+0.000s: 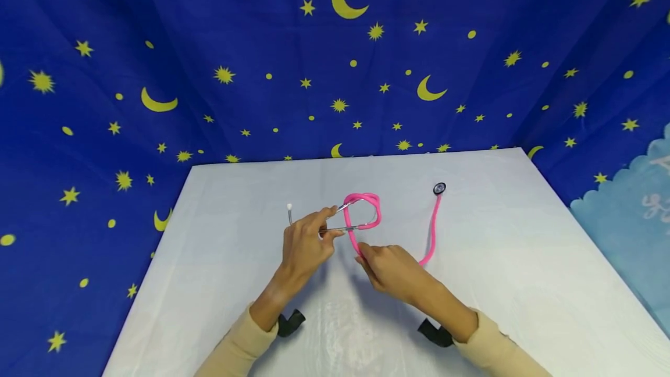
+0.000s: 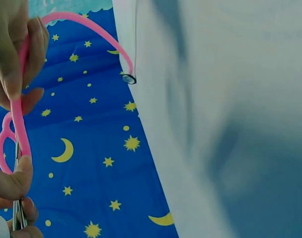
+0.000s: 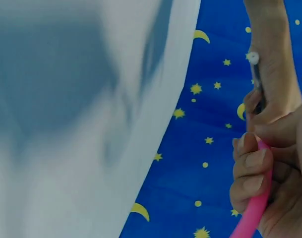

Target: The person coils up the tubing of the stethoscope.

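Note:
A stethoscope with pink tubing [image 1: 432, 231] is held up between both hands over the white table. My left hand [image 1: 306, 243] grips its metal ear tubes, and one white ear tip [image 1: 289, 207] sticks out beyond the fingers. My right hand [image 1: 392, 272] pinches the pink tube, with the thumb and curled fingers around it in the right wrist view. Between the hands the tubing makes a loop [image 1: 378, 214] around the metal tubes. From the right hand the tube runs out to the round chest piece [image 1: 439, 189] at the right.
The white table [image 1: 235, 307] spreads under both hands. Behind it hangs a blue cloth [image 1: 293, 45] with yellow moons and stars. A light blue panel [image 1: 628, 226] stands at the right. Black straps [image 1: 435, 333] show at both wrists.

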Demonstrator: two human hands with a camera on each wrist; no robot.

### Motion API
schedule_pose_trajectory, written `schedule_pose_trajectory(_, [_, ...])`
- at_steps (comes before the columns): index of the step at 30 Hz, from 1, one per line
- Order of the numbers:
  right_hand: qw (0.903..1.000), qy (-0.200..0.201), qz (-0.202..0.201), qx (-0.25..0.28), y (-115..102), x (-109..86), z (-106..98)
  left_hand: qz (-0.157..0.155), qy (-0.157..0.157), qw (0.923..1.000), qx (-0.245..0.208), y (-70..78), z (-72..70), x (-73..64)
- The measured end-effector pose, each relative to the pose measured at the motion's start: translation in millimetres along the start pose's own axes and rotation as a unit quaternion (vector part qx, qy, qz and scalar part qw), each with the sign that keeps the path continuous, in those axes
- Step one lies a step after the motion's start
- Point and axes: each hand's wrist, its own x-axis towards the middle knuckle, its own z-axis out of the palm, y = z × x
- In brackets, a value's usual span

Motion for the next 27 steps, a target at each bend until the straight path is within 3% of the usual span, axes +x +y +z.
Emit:
schedule_pose_trajectory(7, [0.9964,-0.057,-0.049,-0.04,-7.6,-14.7,-10.8,-0.021,0.003,0.9995,0.024,-10.9,3.2,-3.2])
schedule_pose_trajectory(12, [0.989,0.002,-0.126,-0.078,0.2,-15.4,-27.6,0.003,-0.034,0.9989,0.032,-11.3,6.4,-4.4])
schedule_pose_trajectory(16, [0.976,0.062,-0.184,-0.098,9.0,-9.1,-41.3,0.054,-0.07,0.9957,0.028,-8.0,7.8,-4.3])
schedule_pose_trajectory(19, [0.9691,0.087,-0.212,-0.091,15.3,-3.3,-48.7,0.107,-0.078,0.9909,0.024,-4.9,8.2,-5.8])
schedule_pose_trajectory(23, [0.9642,0.098,-0.233,-0.079,22.9,3.6,-54.5,0.166,-0.075,0.9831,0.022,-1.0,8.4,-8.1])
schedule_pose_trajectory(27, [0.9656,0.089,-0.24,-0.044,29.0,10.4,-56.7,0.214,-0.085,0.973,0.009,2.9,7.5,-10.4])
